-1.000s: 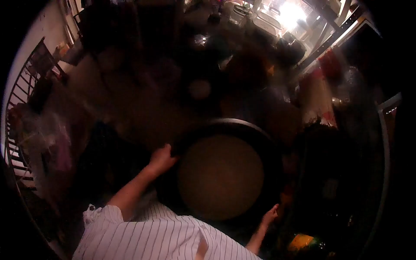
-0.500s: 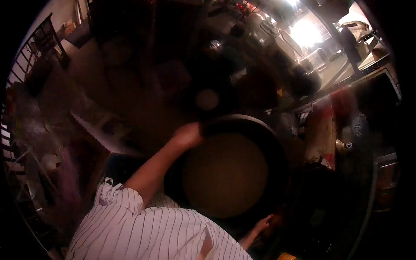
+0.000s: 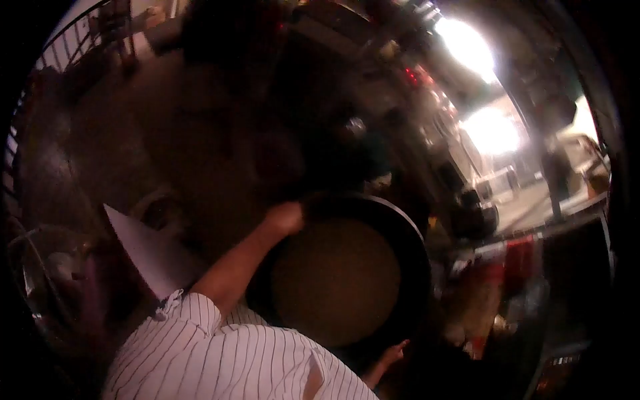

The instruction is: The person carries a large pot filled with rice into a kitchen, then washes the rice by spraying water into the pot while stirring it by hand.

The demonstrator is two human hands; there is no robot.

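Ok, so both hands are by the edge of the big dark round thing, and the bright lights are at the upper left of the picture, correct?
Not quite: the head view shows the bright lights at the upper right. The left hand and right hand are by the edge of the big dark round thing.

- One head-worn camera; it's looking forward and steeply down over the wearer's striped shirt [image 3: 230, 367].
- It's sitting close to the body: shirt is filling the bottom edge, left hand [image 3: 285, 218] and right hand [image 3: 398, 351] are showing farther out.
- Dark round rim [image 3: 414, 280] is sitting just below mid-view.
- Lens is taking in a wide, fisheye-like sweep, black rounding the corners.
- Railing [image 3: 68, 44], upper left, and bright light [image 3: 491, 131], upper right, are appearing farther off.
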